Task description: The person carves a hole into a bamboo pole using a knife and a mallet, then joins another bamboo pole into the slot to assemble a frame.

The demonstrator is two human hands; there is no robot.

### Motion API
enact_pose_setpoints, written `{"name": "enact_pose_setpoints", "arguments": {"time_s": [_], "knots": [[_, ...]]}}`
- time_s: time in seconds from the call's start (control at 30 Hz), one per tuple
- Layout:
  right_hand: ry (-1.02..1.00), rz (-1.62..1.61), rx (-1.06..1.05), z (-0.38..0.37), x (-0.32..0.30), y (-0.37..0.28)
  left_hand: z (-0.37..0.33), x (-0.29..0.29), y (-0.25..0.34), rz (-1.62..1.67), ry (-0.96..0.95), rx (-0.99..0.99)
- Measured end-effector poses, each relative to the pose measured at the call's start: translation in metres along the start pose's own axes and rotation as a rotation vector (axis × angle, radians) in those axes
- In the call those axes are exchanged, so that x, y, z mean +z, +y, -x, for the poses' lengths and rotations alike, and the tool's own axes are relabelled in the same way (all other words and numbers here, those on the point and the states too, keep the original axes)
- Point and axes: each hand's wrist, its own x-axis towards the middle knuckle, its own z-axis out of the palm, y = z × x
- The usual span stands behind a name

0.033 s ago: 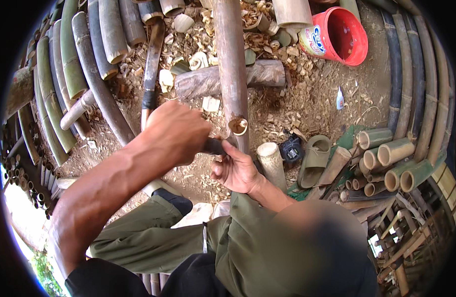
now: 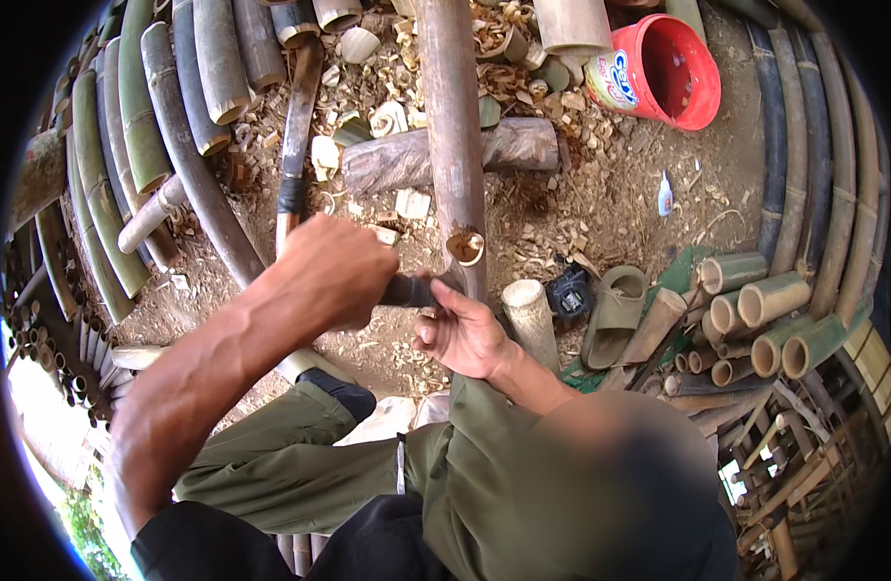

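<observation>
My left hand [image 2: 341, 263] is closed in a fist round a dark, round tool handle [image 2: 407, 290]. Its right end meets my right hand [image 2: 469, 334], whose thumb presses on it while the other fingers curl in loosely, palm partly showing. What the handle leads into is hidden by the hands. Just above the right thumb is the near end of a long brown bamboo pole [image 2: 455, 155], with a hollow cut opening. The pole rests across a thick log [image 2: 392, 162] lying on the ground.
Bamboo poles [image 2: 135, 97] line the left side. Near the log lies a dark-bladed machete [image 2: 295, 136]. To the right are a red bucket [image 2: 692, 82], a small glue bottle [image 2: 665, 196], a tape measure [image 2: 569, 290], a slipper [image 2: 615, 315] and several cut bamboo tubes [image 2: 772, 298]. Shavings cover the ground.
My left fist has shifted slightly left and down, away from my right hand, and more of the dark handle shows between them. My right hand and the pole have hardly moved.
</observation>
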Motion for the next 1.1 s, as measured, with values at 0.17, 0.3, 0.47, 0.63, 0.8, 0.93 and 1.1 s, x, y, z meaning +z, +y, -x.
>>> {"name": "enact_pose_setpoints", "arguments": {"time_s": [0.17,0.3,0.47,0.63,0.8,0.93,1.1], "knots": [[0.270,0.347,-0.010,0.018,0.008,-0.011,0.005,0.084,0.019,0.270,0.107,-0.057],[0.459,0.832,-0.121,0.055,0.004,-0.018,-0.012,0.163,0.098,0.738,0.523,-0.105],[0.306,1.797,-0.801,0.120,0.034,-0.048,-0.061,0.103,0.179,1.300,0.811,0.280],[0.262,2.455,-0.651,0.117,0.076,-0.095,-0.070,0.079,0.153,1.528,0.186,0.544],[0.031,3.113,-0.167,0.074,0.106,-0.109,-0.112,0.115,0.169,2.942,-0.007,0.625],[-0.154,3.078,0.284,0.041,0.120,-0.111,-0.115,0.095,0.176,3.173,0.245,0.242],[0.169,2.766,0.220,0.047,0.086,-0.100,-0.104,0.109,0.156,2.852,0.333,-0.065]]}}
